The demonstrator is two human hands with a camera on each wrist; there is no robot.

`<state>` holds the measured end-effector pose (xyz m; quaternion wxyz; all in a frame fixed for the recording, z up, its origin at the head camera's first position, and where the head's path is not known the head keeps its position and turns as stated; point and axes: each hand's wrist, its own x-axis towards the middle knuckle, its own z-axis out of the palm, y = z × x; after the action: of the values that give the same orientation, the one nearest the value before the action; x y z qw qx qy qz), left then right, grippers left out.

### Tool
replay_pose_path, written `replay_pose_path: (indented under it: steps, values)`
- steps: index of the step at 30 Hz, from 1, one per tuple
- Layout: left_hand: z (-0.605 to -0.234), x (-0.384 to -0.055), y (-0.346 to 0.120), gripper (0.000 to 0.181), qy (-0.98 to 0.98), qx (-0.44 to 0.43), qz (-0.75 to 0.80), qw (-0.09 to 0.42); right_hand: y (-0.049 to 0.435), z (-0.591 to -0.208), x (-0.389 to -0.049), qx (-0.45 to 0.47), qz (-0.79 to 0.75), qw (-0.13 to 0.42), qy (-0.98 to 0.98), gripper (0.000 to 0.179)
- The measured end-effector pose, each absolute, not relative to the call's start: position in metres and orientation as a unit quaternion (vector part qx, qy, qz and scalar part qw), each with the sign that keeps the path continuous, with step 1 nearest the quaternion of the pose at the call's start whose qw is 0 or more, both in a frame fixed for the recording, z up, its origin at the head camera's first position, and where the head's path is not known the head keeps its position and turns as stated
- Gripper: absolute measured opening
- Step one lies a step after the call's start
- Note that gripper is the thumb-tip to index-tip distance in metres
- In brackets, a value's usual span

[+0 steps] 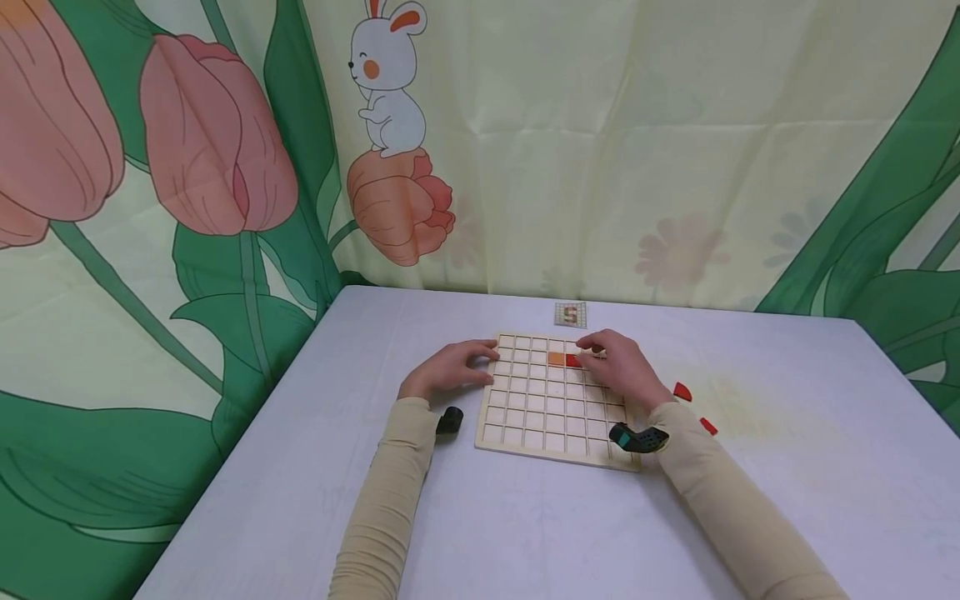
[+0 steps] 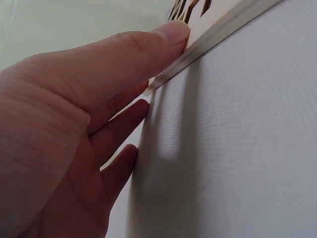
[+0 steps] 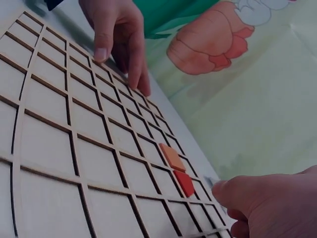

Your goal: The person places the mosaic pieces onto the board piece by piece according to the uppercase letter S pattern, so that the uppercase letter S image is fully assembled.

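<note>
A wooden grid board (image 1: 528, 407) lies flat on the table. An orange square tile (image 1: 556, 358) and a red tile (image 1: 572, 361) sit side by side in cells toward its far edge; both also show in the right wrist view. My left hand (image 1: 453, 367) is at the board's left edge, thumb tip touching the rim in the left wrist view and fingers spread along the side. Over the far right of the board is my right hand (image 1: 618, 364), thumb and index apart near the red tile. In the right wrist view the thumb (image 3: 225, 191) stands clear of the tile.
Behind the board lies a small card (image 1: 571, 314) with a gridded figure. Two loose red pieces, one rounded (image 1: 682, 392) and one narrow (image 1: 708, 426), rest right of the board by the right forearm. A printed curtain (image 1: 547, 167) hangs behind the white table (image 1: 285, 500).
</note>
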<state>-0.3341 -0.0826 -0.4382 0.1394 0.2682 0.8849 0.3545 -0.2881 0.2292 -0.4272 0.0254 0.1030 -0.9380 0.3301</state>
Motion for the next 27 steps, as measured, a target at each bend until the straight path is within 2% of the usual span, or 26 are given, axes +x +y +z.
replay_pose_path:
  steps: [8, 19, 27]
  values:
    - [-0.437, -0.333, -0.082, 0.042, 0.889, 0.268, 0.345, 0.14, 0.27, -0.421, -0.264, 0.045, 0.312, 0.01, -0.949, 0.041]
    - [-0.436, -0.333, -0.081, 0.042, 0.89, 0.264, 0.342, 0.144, 0.318, -0.422, -0.234, 0.006, 0.282, -0.049, -0.958, 0.048]
    - [-0.438, -0.334, -0.081, 0.043, 0.888, 0.263, 0.349, 0.144, 0.32, -0.427, -0.233, 0.032, 0.251, -0.027, -0.967, 0.047]
